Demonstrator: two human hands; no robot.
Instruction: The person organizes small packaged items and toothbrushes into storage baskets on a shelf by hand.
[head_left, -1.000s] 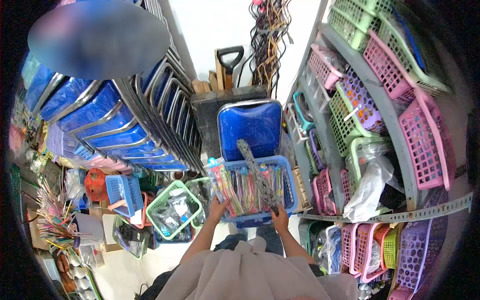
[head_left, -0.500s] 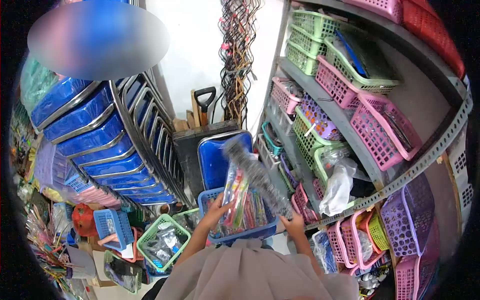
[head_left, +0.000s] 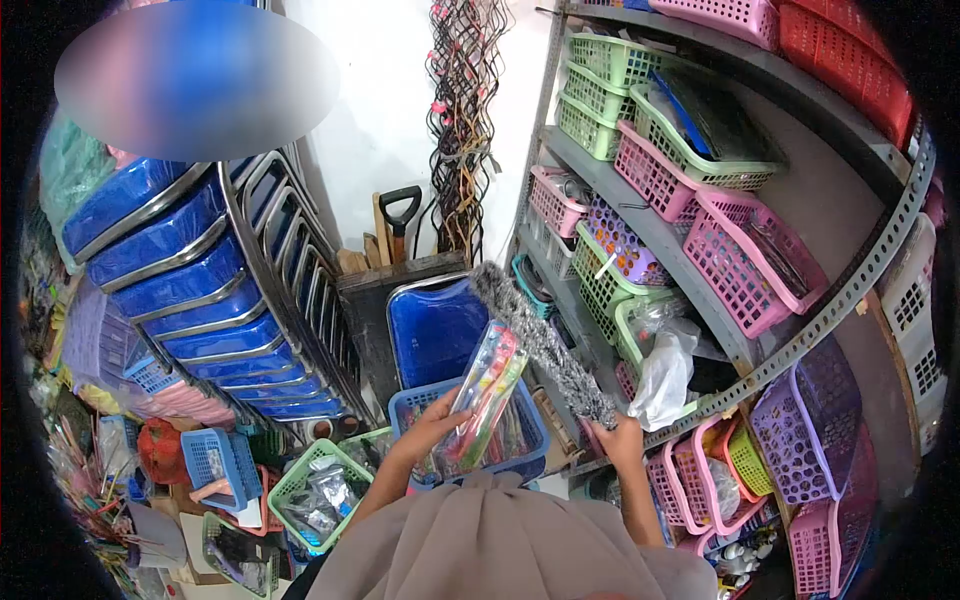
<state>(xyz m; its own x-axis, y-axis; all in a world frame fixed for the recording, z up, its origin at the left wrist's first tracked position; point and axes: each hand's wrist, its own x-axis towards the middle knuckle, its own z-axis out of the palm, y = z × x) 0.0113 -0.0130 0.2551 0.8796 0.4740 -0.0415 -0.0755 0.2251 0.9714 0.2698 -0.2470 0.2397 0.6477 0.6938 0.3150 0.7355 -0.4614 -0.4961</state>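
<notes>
My left hand [head_left: 432, 426] is closed on the edge of some clear plastic packets [head_left: 492, 390] with long, brightly coloured items inside, whose kind I cannot make out. The packets are tilted over a blue plastic basket [head_left: 541, 420], which holds more packaged goods. My right hand [head_left: 620, 440] grips the lower end of a grey fluffy duster [head_left: 545, 345]. The duster slants up and left, its far end near a blue-padded folding chair [head_left: 432, 335] behind the basket.
Stacked blue chairs [head_left: 200, 290] stand at the left. Grey metal shelves [head_left: 640, 215] on the right carry pink and green baskets. A green basket [head_left: 322, 492] of packaged goods lies left of me. Pink baskets [head_left: 690, 490] sit low on the right.
The duster has swung right with my right hand, away from the blue basket. My left hand still holds the packets, which have shifted slightly right.
</notes>
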